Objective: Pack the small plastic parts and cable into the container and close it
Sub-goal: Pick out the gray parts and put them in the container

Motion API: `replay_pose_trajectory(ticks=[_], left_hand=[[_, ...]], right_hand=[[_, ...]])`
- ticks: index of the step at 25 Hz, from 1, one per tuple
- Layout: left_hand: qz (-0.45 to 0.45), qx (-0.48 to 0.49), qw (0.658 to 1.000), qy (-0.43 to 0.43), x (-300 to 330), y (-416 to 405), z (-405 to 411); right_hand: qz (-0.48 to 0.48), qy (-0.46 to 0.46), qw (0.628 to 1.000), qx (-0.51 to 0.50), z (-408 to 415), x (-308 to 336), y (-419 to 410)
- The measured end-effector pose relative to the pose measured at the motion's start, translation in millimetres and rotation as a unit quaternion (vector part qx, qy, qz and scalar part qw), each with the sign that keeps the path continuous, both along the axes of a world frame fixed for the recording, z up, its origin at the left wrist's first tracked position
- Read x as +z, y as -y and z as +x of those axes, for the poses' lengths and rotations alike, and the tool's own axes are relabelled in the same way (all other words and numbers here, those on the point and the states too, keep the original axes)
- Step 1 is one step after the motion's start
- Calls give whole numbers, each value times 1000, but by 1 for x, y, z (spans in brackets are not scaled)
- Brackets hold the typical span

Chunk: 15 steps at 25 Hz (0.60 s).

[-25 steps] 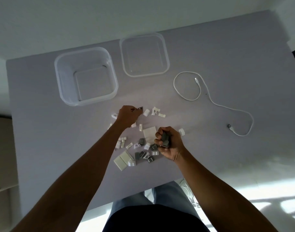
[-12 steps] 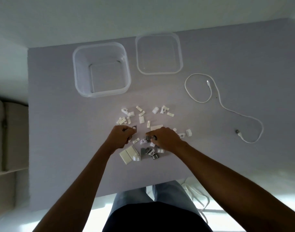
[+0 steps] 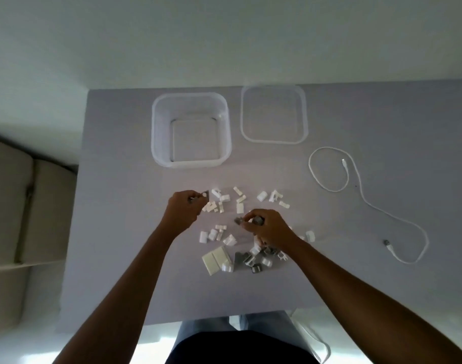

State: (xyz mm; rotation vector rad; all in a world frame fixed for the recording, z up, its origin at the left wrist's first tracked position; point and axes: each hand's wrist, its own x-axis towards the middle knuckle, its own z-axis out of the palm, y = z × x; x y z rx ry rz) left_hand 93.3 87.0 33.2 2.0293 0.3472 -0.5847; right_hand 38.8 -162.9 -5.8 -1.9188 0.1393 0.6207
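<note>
- The left hand point(image 3: 181, 210) now sits higher on the table point(image 3: 119, 232) than 0.5 s ago, at the far-left edge of the scattered parts point(image 3: 224, 203). Its fingers are closed around a small grey part point(image 3: 205, 194) that sticks out past the fingertips.
- The right hand point(image 3: 268, 228) is also raised from the pile compared with 0.5 s ago. It is curled shut around grey pieces point(image 3: 258, 220), and a second grey bit point(image 3: 237, 220) shows at the fingertips.
- Judgement: both hands are loaded, so the gathering step is under way and a transfer to the container point(image 3: 190, 161) appears likely.
- The container stands open and looks empty, beyond the parts. The lid point(image 3: 273, 140) lies flat just beside it, on the right.
- Most white parts remain spread on the table. A denser grey and white cluster point(image 3: 251, 258) lies near the right wrist.
- The cable point(image 3: 366, 203) lies loose on the right, well apart from both hands, in the same shape as before.
- The view has shifted since 1 s ago.
</note>
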Motion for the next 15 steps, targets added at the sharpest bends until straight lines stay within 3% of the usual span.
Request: replay_pose_trajectory(ticks=[4, 7, 11, 15], left_hand=[[115, 10, 984, 137, 18, -25, 60], [156, -64, 968, 187, 19, -34, 110], [246, -216, 934, 145, 1, -40, 166], [312, -332, 887, 71, -18, -41, 187]], right_hand=[[103, -33, 990, -95, 52, 38, -30], [125, -30, 984, -120, 105, 56, -55], [114, -36, 982, -148, 178, 56, -95], [130, -98, 974, -159, 222, 42, -122]])
